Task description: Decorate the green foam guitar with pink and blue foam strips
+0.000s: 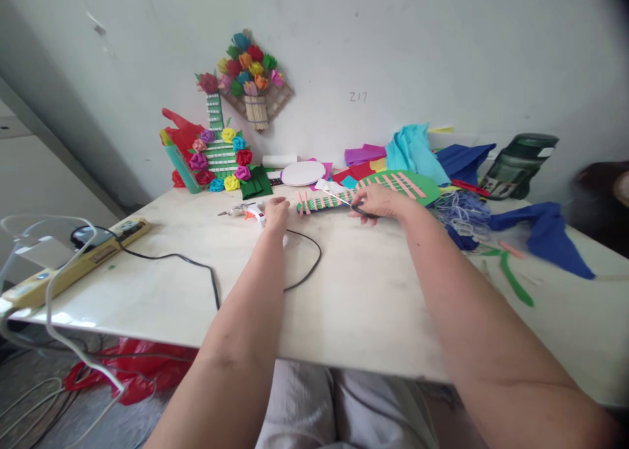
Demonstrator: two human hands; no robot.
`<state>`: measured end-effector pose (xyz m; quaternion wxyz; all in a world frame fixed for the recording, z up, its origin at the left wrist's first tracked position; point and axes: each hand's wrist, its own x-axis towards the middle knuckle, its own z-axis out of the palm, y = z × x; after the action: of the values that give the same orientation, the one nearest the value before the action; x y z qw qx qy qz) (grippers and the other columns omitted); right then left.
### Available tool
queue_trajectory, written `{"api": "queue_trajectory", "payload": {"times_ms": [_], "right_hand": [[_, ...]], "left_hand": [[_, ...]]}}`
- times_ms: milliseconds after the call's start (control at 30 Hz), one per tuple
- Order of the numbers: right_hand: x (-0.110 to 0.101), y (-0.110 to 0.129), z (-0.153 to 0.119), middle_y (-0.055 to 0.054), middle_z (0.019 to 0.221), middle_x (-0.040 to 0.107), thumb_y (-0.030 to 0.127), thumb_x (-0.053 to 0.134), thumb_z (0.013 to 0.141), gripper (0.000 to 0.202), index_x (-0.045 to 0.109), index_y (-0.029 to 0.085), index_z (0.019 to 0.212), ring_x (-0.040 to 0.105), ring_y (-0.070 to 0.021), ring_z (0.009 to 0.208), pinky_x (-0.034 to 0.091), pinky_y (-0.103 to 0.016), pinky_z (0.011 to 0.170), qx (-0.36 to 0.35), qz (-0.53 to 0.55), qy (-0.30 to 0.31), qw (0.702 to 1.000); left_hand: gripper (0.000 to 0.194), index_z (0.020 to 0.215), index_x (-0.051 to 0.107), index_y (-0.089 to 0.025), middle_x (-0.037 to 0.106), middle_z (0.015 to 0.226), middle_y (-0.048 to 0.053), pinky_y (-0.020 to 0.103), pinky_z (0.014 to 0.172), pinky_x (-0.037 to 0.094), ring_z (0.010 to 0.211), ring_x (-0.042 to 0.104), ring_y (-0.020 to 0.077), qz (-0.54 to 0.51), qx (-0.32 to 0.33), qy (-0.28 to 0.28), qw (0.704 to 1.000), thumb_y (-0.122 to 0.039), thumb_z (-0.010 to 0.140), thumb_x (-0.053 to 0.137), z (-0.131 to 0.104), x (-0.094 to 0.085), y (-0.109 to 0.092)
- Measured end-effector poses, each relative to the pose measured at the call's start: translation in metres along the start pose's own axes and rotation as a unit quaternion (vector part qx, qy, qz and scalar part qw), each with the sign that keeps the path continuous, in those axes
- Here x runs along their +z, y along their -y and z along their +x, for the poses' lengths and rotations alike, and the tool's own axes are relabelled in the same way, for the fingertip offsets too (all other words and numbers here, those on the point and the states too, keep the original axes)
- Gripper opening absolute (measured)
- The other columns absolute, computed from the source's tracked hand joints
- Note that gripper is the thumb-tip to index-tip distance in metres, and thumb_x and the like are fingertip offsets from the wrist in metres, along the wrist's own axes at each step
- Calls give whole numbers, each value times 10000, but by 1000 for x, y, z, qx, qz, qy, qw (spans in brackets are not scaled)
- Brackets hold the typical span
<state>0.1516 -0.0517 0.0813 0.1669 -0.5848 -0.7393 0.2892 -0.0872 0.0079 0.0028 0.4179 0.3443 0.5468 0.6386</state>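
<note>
Near the table's middle, my left hand (278,212) is closed beside a white glue gun (255,213); whatever its fingers hold is too small to make out. My right hand (376,203) holds scissors (339,197) with dark handles, their blades pointing left. Under and behind the scissors lies a green guitar-shaped piece (427,187) with pink strips across it and string along its narrow neck. The neck's end is just right of my left hand. Part of the piece is hidden by my right hand and wrist.
A flower-trimmed green guitar (221,149) and a teal bottle (181,167) stand at the back left. A yellow power strip (73,272) lies left, with a black cable (170,255). Blue yarn (462,214), crepe paper (413,153), green scraps (514,282) and a dark bottle (521,166) are right.
</note>
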Motion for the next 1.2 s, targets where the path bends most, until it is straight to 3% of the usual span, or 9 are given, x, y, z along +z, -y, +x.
{"api": "queue_trajectory", "payload": {"times_ms": [167, 367, 500, 633, 867, 967, 1067, 1200], "right_hand": [[20, -2, 14, -23, 555, 639, 287, 680, 719, 266, 591, 130, 914, 526, -89, 363, 398, -184, 381, 22, 13, -12, 1000], [30, -1, 20, -27, 612, 655, 291, 673, 724, 239, 592, 137, 888, 538, -87, 368, 385, -177, 366, 21, 7, -7, 1000], [25, 8, 7, -6, 600, 633, 221, 648, 737, 165, 590, 142, 869, 555, -84, 428, 430, -171, 404, 19, 59, -12, 998], [20, 13, -2, 9, 604, 629, 211, 673, 706, 206, 600, 150, 889, 553, -78, 450, 430, -161, 426, 27, 71, -12, 997], [15, 13, -3, -16, 686, 668, 263, 659, 723, 220, 615, 165, 915, 538, -62, 430, 344, -146, 364, 3, 63, -5, 998], [14, 15, -5, -30, 708, 674, 254, 648, 730, 211, 612, 157, 913, 544, -61, 434, 363, -145, 373, 7, 58, -8, 998], [16, 16, -3, -23, 682, 670, 227, 638, 724, 196, 608, 154, 904, 536, -63, 423, 408, -158, 399, -6, 68, -8, 998], [16, 14, 0, -18, 650, 660, 200, 643, 699, 159, 611, 153, 847, 540, -70, 457, 453, -169, 436, -55, 95, -8, 994]], "left_hand": [[264, 830, 450, -178, 510, 617, -25, 295, 633, 500, 558, 592, 136, -118, -81, 41, 989, 21, 671, 517, 1, 4, 0], [166, 752, 481, -150, 524, 585, 15, 213, 513, 471, 525, 573, 121, -110, -111, 52, 986, -11, 707, 559, -2, 6, -4], [71, 718, 549, -109, 539, 551, 47, 153, 358, 331, 417, 488, 81, -72, -146, 132, 978, -105, 704, 618, -8, 8, -9], [51, 700, 597, -104, 538, 514, 38, 149, 299, 216, 346, 397, 52, -30, -141, 221, 965, -154, 690, 599, -17, 11, -14], [316, 852, 644, -87, 618, 601, 107, 310, 451, 475, 559, 606, 224, -102, -175, 313, 928, -230, 701, 406, -30, 6, -26], [300, 898, 634, -95, 637, 667, 111, 349, 513, 510, 599, 631, 237, -98, -185, 338, 918, -247, 724, 445, -32, 4, -24], [233, 897, 616, -108, 652, 748, 115, 340, 543, 526, 610, 644, 223, -81, -152, 339, 925, -269, 752, 530, -34, 6, -19], [180, 910, 593, -101, 656, 803, 123, 315, 555, 535, 648, 660, 215, -99, -136, 329, 929, -182, 761, 533, -38, 9, -17]]}}
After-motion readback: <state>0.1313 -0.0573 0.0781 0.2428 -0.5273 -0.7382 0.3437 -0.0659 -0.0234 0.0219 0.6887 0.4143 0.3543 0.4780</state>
